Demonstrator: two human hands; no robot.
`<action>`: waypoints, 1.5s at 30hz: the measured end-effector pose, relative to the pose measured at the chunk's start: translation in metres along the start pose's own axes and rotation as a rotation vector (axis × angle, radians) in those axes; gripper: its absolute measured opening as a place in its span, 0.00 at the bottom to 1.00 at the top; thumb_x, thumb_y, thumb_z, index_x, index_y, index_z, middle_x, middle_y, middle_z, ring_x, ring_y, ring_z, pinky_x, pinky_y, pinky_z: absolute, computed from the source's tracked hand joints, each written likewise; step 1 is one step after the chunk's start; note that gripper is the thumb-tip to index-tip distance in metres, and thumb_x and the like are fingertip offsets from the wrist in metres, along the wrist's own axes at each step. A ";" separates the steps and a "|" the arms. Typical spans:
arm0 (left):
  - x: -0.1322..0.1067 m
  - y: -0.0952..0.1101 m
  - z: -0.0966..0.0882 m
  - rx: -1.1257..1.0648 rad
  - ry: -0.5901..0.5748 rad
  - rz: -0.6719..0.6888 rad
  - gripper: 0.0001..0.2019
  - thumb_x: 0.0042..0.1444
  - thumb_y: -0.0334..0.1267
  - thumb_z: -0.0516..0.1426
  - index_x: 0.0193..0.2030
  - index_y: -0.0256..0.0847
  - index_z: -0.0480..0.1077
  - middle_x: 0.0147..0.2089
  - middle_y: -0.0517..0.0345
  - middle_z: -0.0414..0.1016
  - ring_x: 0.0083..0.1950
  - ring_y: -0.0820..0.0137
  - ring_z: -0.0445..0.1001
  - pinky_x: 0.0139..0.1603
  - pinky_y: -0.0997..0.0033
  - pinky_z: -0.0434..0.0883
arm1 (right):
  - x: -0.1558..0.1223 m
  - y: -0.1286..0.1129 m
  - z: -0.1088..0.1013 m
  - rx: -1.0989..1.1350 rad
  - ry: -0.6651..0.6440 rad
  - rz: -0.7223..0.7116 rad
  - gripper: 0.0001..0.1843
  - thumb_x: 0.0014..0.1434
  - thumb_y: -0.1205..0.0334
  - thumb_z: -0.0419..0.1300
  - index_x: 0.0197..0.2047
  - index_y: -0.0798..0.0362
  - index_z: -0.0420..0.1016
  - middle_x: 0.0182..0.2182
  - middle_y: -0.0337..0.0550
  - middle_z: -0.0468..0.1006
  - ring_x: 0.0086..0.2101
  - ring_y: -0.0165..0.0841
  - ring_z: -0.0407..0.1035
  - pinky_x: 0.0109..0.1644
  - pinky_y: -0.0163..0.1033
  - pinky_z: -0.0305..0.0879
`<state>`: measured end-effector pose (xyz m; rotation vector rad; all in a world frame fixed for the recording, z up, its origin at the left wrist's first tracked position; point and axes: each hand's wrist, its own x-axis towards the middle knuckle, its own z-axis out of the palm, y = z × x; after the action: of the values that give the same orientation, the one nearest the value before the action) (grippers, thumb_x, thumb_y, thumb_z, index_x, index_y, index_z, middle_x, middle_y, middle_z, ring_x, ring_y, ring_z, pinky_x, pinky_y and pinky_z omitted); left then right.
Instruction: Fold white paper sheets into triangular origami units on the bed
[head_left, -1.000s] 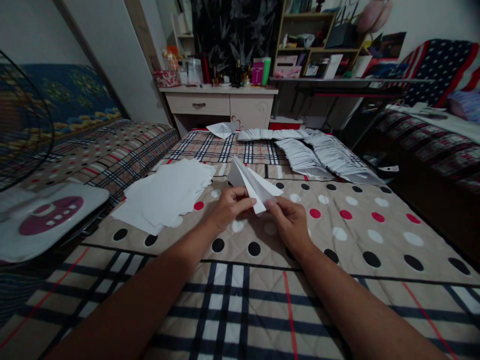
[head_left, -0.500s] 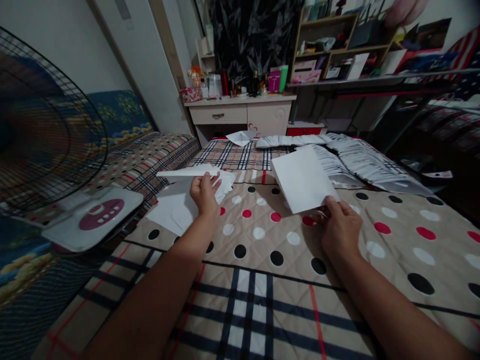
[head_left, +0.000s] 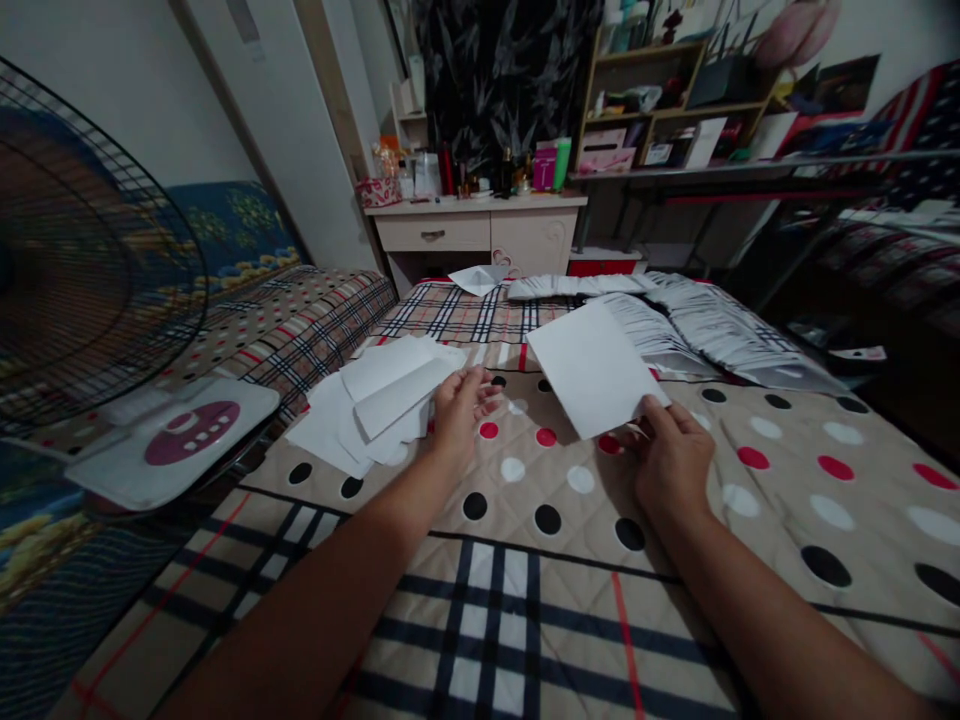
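Note:
My right hand (head_left: 675, 455) pinches a white square of folded paper (head_left: 596, 370) by its near right corner, holding it tilted above the bed. My left hand (head_left: 459, 410) is empty, its fingers loosely curled and apart, just right of a loose pile of white papers (head_left: 322, 425). On top of that pile lies a folded sheet (head_left: 405, 395) with a crease across it. Behind the held paper, a long row of stacked folded white papers (head_left: 720, 325) leans over on the bed.
A dotted and plaid quilt (head_left: 480, 570) covers the bed. At the far edge sits one more white paper (head_left: 478, 279). A wire-guarded fan (head_left: 90, 250) and a white lid with a purple oval (head_left: 187, 440) are on the left. Behind stands a white dresser (head_left: 450, 232).
My left hand has let go of the folded sheet, which now lies on the pile, and moved right toward the paper in my right hand. My right hand keeps its hold.

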<state>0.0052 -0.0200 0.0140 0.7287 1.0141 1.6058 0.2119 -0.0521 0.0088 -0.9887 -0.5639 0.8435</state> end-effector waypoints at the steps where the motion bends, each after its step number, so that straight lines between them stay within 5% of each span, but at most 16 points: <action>1: -0.003 0.000 0.002 0.079 -0.032 0.019 0.16 0.49 0.44 0.64 0.40 0.37 0.68 0.40 0.52 0.75 0.33 0.73 0.75 0.27 0.79 0.70 | 0.000 0.000 0.000 0.011 -0.008 0.003 0.12 0.43 0.58 0.69 0.27 0.55 0.73 0.21 0.32 0.70 0.19 0.23 0.61 0.18 0.28 0.57; 7: -0.017 0.002 0.011 0.261 -0.288 -0.013 0.34 0.46 0.45 0.67 0.59 0.43 0.60 0.50 0.47 0.75 0.36 0.68 0.78 0.25 0.77 0.71 | -0.002 0.002 -0.001 -0.072 -0.069 -0.063 0.13 0.45 0.55 0.68 0.25 0.54 0.72 0.21 0.32 0.68 0.20 0.24 0.60 0.22 0.30 0.58; 12: -0.021 0.002 0.013 0.152 -0.443 -0.167 0.30 0.43 0.43 0.69 0.53 0.41 0.66 0.49 0.46 0.77 0.41 0.63 0.79 0.35 0.68 0.77 | -0.011 -0.001 -0.002 -0.173 -0.269 -0.118 0.12 0.50 0.53 0.66 0.28 0.54 0.75 0.22 0.34 0.70 0.23 0.26 0.60 0.28 0.32 0.58; 15: -0.018 0.000 0.012 0.037 -0.425 -0.186 0.26 0.43 0.41 0.70 0.49 0.40 0.69 0.49 0.47 0.77 0.42 0.64 0.78 0.38 0.64 0.78 | -0.017 -0.004 -0.001 -0.261 -0.387 -0.182 0.13 0.54 0.53 0.64 0.26 0.54 0.75 0.22 0.35 0.69 0.25 0.28 0.61 0.30 0.33 0.58; 18: -0.013 -0.003 0.009 -0.004 -0.334 -0.210 0.22 0.42 0.41 0.70 0.43 0.36 0.72 0.45 0.47 0.78 0.39 0.66 0.78 0.36 0.67 0.77 | -0.018 -0.005 0.000 -0.322 -0.412 -0.300 0.09 0.55 0.54 0.64 0.34 0.52 0.78 0.40 0.42 0.76 0.41 0.35 0.69 0.38 0.35 0.64; 21: -0.011 -0.004 0.008 -0.027 -0.261 -0.202 0.22 0.40 0.40 0.71 0.41 0.35 0.72 0.43 0.49 0.79 0.36 0.68 0.77 0.34 0.68 0.76 | -0.014 -0.004 0.003 -0.299 -0.352 -0.294 0.17 0.50 0.55 0.68 0.43 0.49 0.76 0.53 0.45 0.72 0.51 0.38 0.67 0.42 0.36 0.68; 24: -0.012 -0.004 0.009 -0.054 -0.257 -0.203 0.21 0.40 0.39 0.71 0.41 0.35 0.73 0.42 0.49 0.80 0.36 0.67 0.77 0.34 0.68 0.77 | -0.011 -0.001 0.005 -0.220 -0.310 -0.121 0.26 0.46 0.54 0.70 0.49 0.49 0.73 0.46 0.44 0.76 0.41 0.34 0.71 0.35 0.34 0.68; 28: -0.013 -0.002 0.010 -0.045 -0.264 -0.206 0.22 0.38 0.38 0.71 0.41 0.35 0.74 0.43 0.47 0.80 0.37 0.66 0.78 0.36 0.67 0.78 | -0.009 0.002 0.005 -0.123 -0.363 0.097 0.26 0.43 0.55 0.72 0.46 0.52 0.74 0.34 0.40 0.79 0.28 0.29 0.70 0.28 0.32 0.66; 34: -0.002 0.002 0.000 0.147 -0.218 -0.161 0.20 0.38 0.48 0.71 0.30 0.34 0.74 0.26 0.55 0.77 0.21 0.76 0.71 0.18 0.80 0.66 | -0.004 0.003 -0.001 -0.119 -0.241 0.012 0.19 0.46 0.58 0.71 0.42 0.54 0.77 0.28 0.39 0.80 0.25 0.28 0.70 0.27 0.32 0.65; 37: 0.000 0.002 -0.001 0.218 -0.225 -0.166 0.19 0.38 0.48 0.71 0.26 0.33 0.73 0.21 0.55 0.74 0.19 0.76 0.69 0.18 0.80 0.65 | 0.001 0.004 -0.003 -0.094 -0.196 -0.026 0.18 0.47 0.57 0.70 0.42 0.54 0.77 0.25 0.36 0.77 0.23 0.26 0.68 0.27 0.30 0.65; 45: -0.014 -0.003 0.015 -0.077 -0.105 -0.098 0.18 0.35 0.30 0.71 0.35 0.35 0.73 0.36 0.55 0.80 0.32 0.73 0.78 0.35 0.75 0.76 | -0.008 0.001 0.004 0.004 -0.380 0.186 0.30 0.45 0.49 0.72 0.49 0.50 0.71 0.36 0.41 0.80 0.29 0.28 0.74 0.27 0.30 0.68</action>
<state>0.0230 -0.0291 0.0183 0.6928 0.8937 1.4987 0.2043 -0.0564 0.0088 -0.8906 -0.8009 1.2115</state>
